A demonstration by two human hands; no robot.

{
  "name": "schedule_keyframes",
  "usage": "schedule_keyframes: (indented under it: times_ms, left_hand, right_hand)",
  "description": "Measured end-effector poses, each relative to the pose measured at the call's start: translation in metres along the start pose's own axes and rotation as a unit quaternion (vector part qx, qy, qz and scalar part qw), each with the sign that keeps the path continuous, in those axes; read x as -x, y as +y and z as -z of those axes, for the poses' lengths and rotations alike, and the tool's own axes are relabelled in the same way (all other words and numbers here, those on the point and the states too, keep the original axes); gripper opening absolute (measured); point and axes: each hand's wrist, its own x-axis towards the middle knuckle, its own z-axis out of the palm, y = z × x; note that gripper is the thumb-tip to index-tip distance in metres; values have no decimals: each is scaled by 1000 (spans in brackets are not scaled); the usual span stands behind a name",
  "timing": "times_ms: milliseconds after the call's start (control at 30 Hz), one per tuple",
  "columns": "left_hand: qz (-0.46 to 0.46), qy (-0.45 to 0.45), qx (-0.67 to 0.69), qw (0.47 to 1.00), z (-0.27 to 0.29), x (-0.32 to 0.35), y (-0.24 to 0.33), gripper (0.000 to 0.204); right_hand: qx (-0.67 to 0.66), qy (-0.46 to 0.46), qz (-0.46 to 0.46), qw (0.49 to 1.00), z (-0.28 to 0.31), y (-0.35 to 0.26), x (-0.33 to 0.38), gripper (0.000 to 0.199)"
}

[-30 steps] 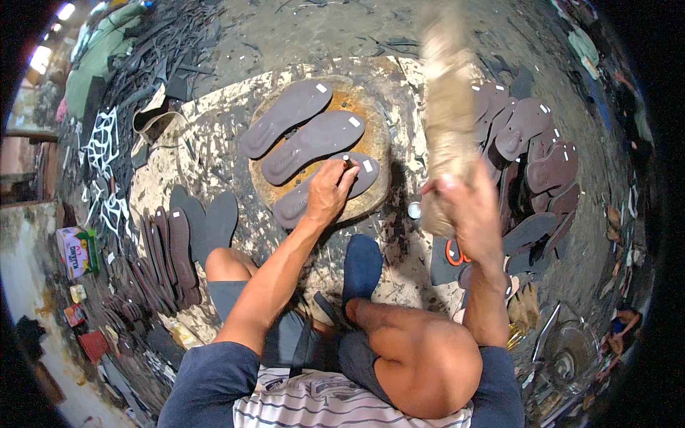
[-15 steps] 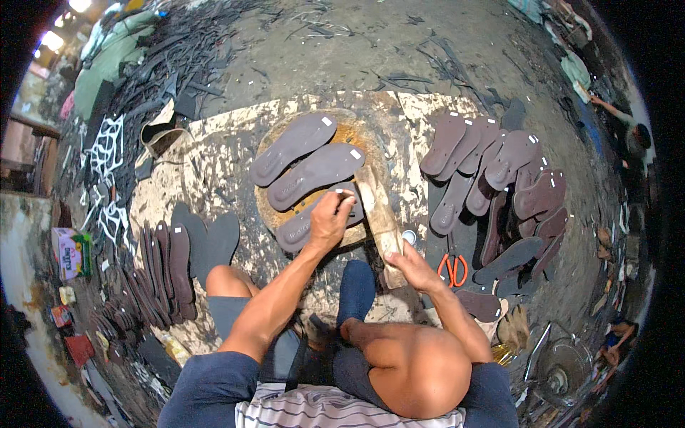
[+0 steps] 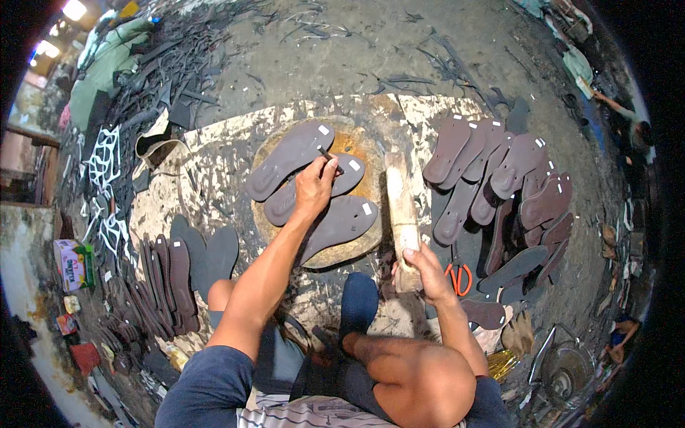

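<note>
Brown sole (image 3: 314, 191) under left hand (image 3: 312, 190) pinching a punch (image 3: 330, 157); right hand (image 3: 422, 269) grips wooden mallet (image 3: 402, 214); green-pink box (image 3: 73, 264) at nine o'clock.

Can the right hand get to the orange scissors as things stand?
Probably yes, but not freely. The scissors lie just right of the right hand, with nothing between them. But that hand is wrapped round the wooden mallet, so it would likely have to set it down first.

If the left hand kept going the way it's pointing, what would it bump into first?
Probably the top brown foam sandal sole on the round wooden block. The left hand points up and slightly right, holding a small dark tool against the soles; depth is hard to judge.
</note>
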Motion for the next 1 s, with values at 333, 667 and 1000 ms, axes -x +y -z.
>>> schedule_keyframes:
  times_ms: [333, 667, 1000]
  left_hand:
    - [-154, 29, -77, 985, 6, 6, -5, 16]
    - [-229, 38, -101, 967, 0, 6, -7, 16]
    - [57, 134, 120, 982, 37, -50, -2, 34]
  right_hand:
    - [183, 98, 375, 904, -100, -165, 42, 54]
    - [193, -124, 21, 973, -32, -78, -54, 44]
    - [181, -84, -15, 980, -13, -11, -79, 51]
